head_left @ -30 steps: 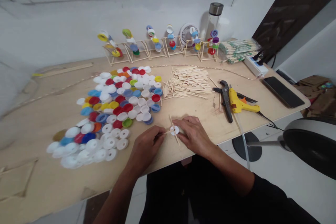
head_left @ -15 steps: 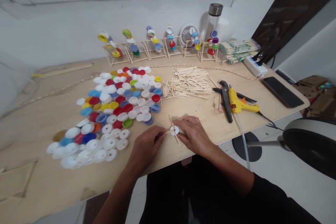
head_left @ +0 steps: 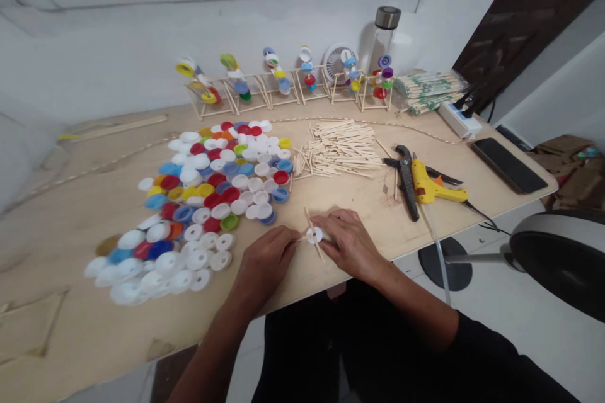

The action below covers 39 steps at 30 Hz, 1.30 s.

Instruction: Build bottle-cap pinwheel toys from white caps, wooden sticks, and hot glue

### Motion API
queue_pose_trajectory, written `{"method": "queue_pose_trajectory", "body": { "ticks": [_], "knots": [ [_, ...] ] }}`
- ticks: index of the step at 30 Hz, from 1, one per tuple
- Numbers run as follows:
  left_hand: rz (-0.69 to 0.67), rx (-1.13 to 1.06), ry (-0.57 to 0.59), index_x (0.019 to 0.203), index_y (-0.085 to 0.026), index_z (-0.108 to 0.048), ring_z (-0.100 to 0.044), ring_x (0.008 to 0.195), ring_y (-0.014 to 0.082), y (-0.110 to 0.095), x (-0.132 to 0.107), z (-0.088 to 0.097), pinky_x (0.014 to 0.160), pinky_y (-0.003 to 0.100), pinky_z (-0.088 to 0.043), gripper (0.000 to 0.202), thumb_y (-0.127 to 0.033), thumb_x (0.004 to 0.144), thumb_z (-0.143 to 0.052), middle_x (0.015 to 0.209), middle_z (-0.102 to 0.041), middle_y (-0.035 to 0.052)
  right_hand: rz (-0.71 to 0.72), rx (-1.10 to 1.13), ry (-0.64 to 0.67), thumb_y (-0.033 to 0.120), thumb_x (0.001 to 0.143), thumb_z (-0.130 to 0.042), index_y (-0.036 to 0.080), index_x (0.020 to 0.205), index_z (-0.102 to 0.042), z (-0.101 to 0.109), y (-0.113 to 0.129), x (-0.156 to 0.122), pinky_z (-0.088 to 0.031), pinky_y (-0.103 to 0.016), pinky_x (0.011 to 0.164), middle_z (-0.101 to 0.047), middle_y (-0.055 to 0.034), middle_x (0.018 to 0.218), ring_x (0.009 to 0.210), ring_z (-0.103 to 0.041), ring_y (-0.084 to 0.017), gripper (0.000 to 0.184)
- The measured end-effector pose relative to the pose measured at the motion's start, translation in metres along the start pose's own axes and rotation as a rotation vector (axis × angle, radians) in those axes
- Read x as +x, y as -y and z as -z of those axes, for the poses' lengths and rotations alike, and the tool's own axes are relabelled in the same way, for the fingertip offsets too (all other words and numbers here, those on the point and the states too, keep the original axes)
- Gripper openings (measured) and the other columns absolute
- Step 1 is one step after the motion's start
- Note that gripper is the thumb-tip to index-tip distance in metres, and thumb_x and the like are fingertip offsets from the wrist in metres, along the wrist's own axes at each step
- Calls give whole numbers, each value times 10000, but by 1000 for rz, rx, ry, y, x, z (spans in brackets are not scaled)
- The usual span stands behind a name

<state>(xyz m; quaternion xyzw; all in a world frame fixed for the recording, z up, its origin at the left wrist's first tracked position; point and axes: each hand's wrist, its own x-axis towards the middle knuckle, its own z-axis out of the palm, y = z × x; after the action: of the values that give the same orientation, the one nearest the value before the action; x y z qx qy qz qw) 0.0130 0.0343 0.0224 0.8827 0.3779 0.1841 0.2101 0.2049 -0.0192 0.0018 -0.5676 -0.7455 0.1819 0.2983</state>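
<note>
A white bottle cap with a hole in its middle lies near the table's front edge, and a thin wooden stick runs across it. My left hand pinches another wooden stick, whose end meets the cap's left side. From the other side my right hand grips the cap, its fingers bent over the right edge and hiding part of it. Left of my hands spreads a large heap of coloured bottle caps. Beyond them lies a pile of short wooden sticks.
Black cutters and a yellow glue gun lie to the right, near a phone and a power strip. Along the wall stand several stick frames with cap wheels, a small fan and a bottle.
Almost nothing differs. My left hand has shifted very slightly, while the cap, the sticks and my right hand keep their places.
</note>
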Motion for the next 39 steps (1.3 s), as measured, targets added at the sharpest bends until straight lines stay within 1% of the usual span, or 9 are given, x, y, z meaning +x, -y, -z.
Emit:
{"method": "queue_pose_trajectory", "body": {
  "ticks": [6, 10, 15, 19, 21, 24, 27, 33, 39],
  "knots": [
    [-31, 42, -6, 799, -208, -586, -624, 746, 179, 0, 1, 0, 648, 283, -466, 234, -251, 901, -379, 787, -655, 42, 4, 4, -1, 123, 807, -614, 193, 1234, -537, 0, 0, 0, -364, -410, 918, -660, -71, 1104, 1051, -502, -245, 440],
    [-35, 51, -7, 795, -215, -590, -622, 735, 175, 1, 2, -1, 644, 280, -468, 223, -242, 890, -391, 774, -653, 37, -3, 2, 2, 127, 811, -608, 216, 1250, -527, 0, 0, 0, -361, -417, 922, -659, -70, 1106, 1053, -504, -248, 456],
    [-1, 8, -31, 815, -216, -617, -638, 774, 183, 3, -1, -3, 683, 297, -491, 215, -266, 888, -422, 829, -676, 46, 1, -2, -13, 122, 802, -614, 212, 1247, -528, 1, 1, 0, -369, -409, 902, -658, -72, 1078, 1034, -505, -247, 461],
    [19, -40, -105, 874, -224, -630, -649, 874, 187, 5, -5, -1, 775, 312, -511, 172, -274, 880, -465, 947, -690, 50, -2, -2, -9, 118, 801, -612, 222, 1244, -528, 1, 2, 0, -370, -408, 898, -657, -69, 1076, 1024, -508, -242, 463],
    [20, -36, -180, 886, -217, -622, -643, 910, 190, 4, -8, 0, 810, 323, -508, 145, -253, 879, -482, 971, -685, 57, -6, -1, -6, 119, 802, -611, 219, 1250, -522, 1, 2, 0, -370, -406, 899, -658, -69, 1070, 1023, -510, -240, 467],
    [5, 13, -318, 895, -204, -597, -625, 926, 198, -3, -16, -2, 841, 349, -493, 93, -191, 872, -508, 947, -683, 65, -2, 1, -5, 126, 813, -605, 212, 1248, -518, 1, 2, 0, -372, -405, 901, -661, -69, 1071, 1033, -511, -239, 452],
    [-54, 70, -371, 921, -195, -585, -597, 984, 234, -13, -25, -10, 892, 415, -462, 106, -141, 856, -522, 979, -698, 85, 6, -6, -14, 146, 834, -590, 205, 1232, -528, 0, 3, 0, -374, -411, 901, -665, -75, 1078, 1032, -513, -243, 408],
    [-124, 172, -364, 981, -204, -585, -545, 1160, 283, -27, -32, -30, 937, 478, -392, 183, -113, 851, -492, 1092, -702, 91, -2, -20, -18, 167, 846, -585, 214, 1233, -531, 0, 3, -1, -382, -416, 900, -670, -77, 1077, 1030, -524, -251, 393],
    [-158, 220, -295, 974, -186, -581, -481, 1240, 292, -28, -31, -34, 979, 492, -351, 195, -75, 842, -490, 1160, -683, 88, 4, -29, -29, 176, 847, -586, 225, 1253, -522, 0, 4, 0, -386, -420, 887, -669, -75, 1069, 1012, -523, -257, 413]
  ]
}}
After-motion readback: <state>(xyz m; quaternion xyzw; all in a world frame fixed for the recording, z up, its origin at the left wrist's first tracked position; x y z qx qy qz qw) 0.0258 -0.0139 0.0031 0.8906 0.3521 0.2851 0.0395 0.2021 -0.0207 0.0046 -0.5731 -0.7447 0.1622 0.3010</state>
